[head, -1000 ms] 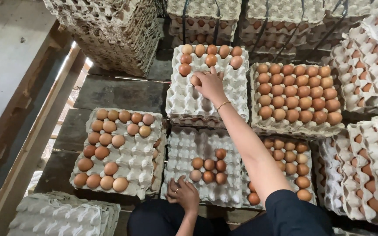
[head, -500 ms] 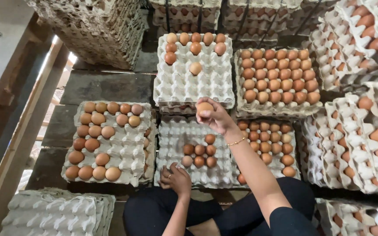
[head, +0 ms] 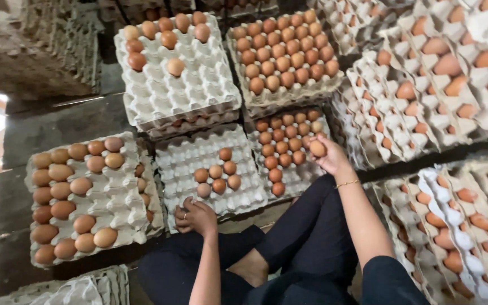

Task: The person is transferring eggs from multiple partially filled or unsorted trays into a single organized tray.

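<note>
My right hand (head: 330, 158) holds a brown egg (head: 317, 148) over the lower right part of a grey egg tray (head: 296, 179) that is partly filled with brown eggs. My left hand (head: 196, 216) rests on the near edge of the middle tray (head: 179, 165), which holds several eggs in its centre. A gold bracelet (head: 347, 183) circles my right wrist. My legs in dark trousers (head: 306, 237) are folded in front of the trays.
A tray of paler eggs (head: 125, 192) lies at left on dark wooden boards (head: 57, 124). Behind stand a stacked tray with one row of eggs (head: 199, 90) and a full tray (head: 266, 101). Stacks of trays (head: 453, 96) crowd the right side; empty trays (head: 74, 291) sit at bottom left.
My right hand took an egg from the far tray and carried it back and to the right, over the partly filled tray. The view shifted; my left hand stayed on the middle tray's edge.
</note>
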